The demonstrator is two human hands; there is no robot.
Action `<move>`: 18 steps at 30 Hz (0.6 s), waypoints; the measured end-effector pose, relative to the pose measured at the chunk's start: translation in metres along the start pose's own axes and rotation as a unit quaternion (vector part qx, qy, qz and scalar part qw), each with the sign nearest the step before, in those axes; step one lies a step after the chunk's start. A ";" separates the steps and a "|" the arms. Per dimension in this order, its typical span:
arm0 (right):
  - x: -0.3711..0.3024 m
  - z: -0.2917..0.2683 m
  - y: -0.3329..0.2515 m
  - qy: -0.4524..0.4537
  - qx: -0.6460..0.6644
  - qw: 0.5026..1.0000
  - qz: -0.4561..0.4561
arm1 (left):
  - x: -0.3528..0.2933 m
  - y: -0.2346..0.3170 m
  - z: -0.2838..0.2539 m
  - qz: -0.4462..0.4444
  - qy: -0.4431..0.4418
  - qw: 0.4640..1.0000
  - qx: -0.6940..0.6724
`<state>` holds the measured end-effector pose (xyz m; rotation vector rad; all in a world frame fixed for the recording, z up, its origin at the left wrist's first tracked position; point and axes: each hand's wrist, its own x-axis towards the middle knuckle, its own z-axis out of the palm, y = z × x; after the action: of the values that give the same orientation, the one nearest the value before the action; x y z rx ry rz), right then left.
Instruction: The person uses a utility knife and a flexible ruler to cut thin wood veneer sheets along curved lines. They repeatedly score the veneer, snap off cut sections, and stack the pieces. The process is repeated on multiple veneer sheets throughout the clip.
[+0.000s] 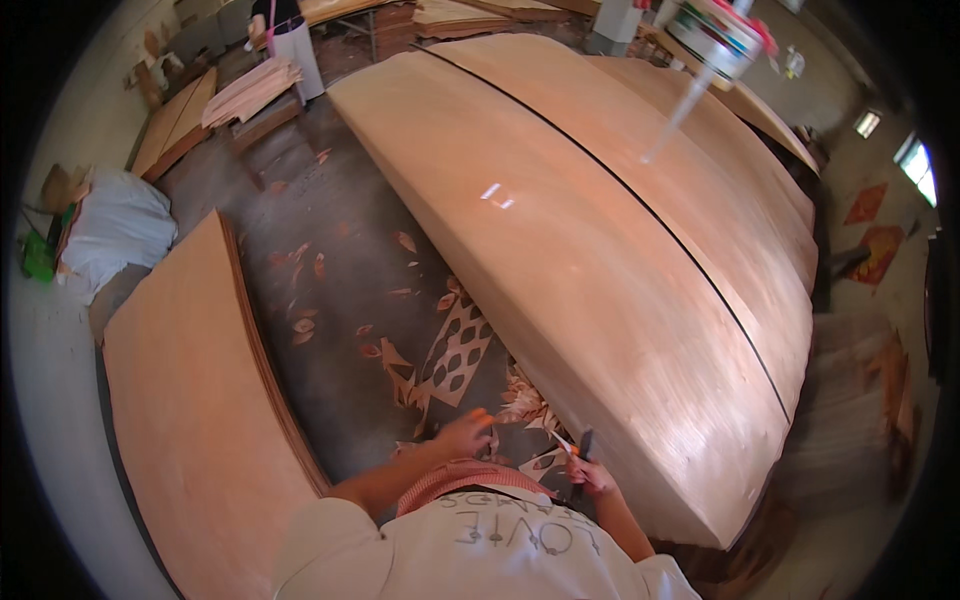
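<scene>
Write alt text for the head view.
A person's right hand holds something dark and orange, too small to identify, beside a large pale wooden stack; the left hand hangs above a gray floor strewn with leaf-shaped wood pieces and a perforated sheet. Another stack lies at left.

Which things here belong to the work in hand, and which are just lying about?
Apparently in use:
- right hand, holding a bladed tool
- left hand, contents unclear
- large wooden stack, beside the right hand

Seemingly just lying about:
- perforated sheet
- scattered leaf-shaped pieces
- white sack
</scene>
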<state>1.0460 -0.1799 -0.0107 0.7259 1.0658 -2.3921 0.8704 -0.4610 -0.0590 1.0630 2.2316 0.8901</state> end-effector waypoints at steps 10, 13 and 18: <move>0.261 0.177 -0.066 -0.096 -0.200 0.964 0.147 | -0.067 -0.176 -0.190 -0.244 0.275 0.927 -0.081; 0.335 0.200 -0.072 -0.109 -0.192 0.956 0.194 | -0.059 -0.209 -0.222 -0.249 0.262 0.929 -0.079; 0.466 0.264 -0.094 -0.092 -0.235 0.942 0.223 | -0.057 -0.287 -0.296 -0.263 0.219 0.938 -0.057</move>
<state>0.5558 -0.4011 -0.0936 0.4930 1.1800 -1.6961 0.5664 -0.7452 -0.0678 0.1840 2.5900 1.0623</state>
